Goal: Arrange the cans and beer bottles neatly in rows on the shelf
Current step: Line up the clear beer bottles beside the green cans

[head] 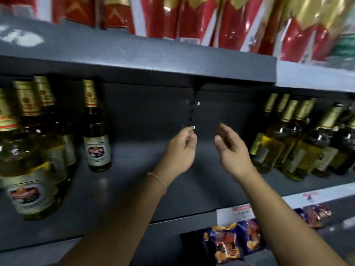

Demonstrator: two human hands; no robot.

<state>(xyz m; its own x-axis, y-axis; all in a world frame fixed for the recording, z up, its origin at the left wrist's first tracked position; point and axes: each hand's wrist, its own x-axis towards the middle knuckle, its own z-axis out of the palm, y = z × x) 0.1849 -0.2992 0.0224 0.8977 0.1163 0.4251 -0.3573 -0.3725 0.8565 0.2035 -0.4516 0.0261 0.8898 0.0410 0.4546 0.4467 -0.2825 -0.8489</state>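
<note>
Head view: both hands reach over the dark shelf (134, 189), holding nothing; the left hand (180, 150) has its fingers loosely curled, thumb near the fingertips with nothing between them; the right hand (230, 148) is relaxed, fingers bent and slightly spread, palm turned toward the left hand; a thin bracelet (157, 179) circles the left wrist. The bottles stand upright, long axis vertical, necks pointing up at the shelf above; a lone bottle (97, 135) stands left of the left hand, well apart from it; further left a bottle cluster (32, 150) crowds toward the shelf's front edge; right of the right hand a bottle group (299, 143) stands in rows, its nearest bottle just beside the knuckles. Between the lone bottle and the right group lies bare shelf under and behind both hands, back to the rear panel (153, 112). Red packs (211, 18) sit above; snack bags (230, 244) lie below the front edge.
</note>
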